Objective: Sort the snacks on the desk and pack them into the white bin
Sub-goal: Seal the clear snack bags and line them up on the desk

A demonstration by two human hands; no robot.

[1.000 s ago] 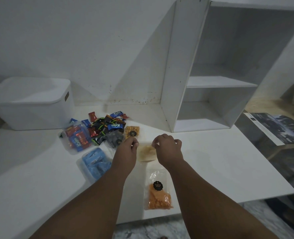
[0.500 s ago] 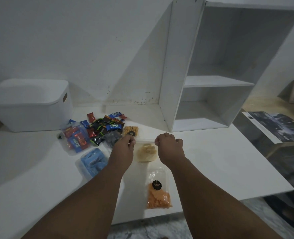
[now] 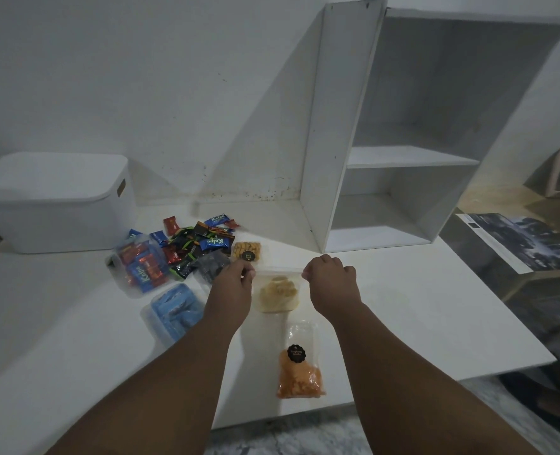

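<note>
Still pinching pale-chip bag [image 3: 278, 294] by its top corners with left hand [image 3: 233, 287] and right hand [image 3: 331, 280], flat on worktop [image 3: 403, 310] as before; not yet moved toward lidded white bin [image 3: 52, 205].

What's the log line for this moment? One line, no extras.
left hand: pinches bag of pale snacks, top left corner | right hand: pinches top right corner | white bin: lid on

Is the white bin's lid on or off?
On: the lid sits flat across the white bin, covering its whole top.
</note>
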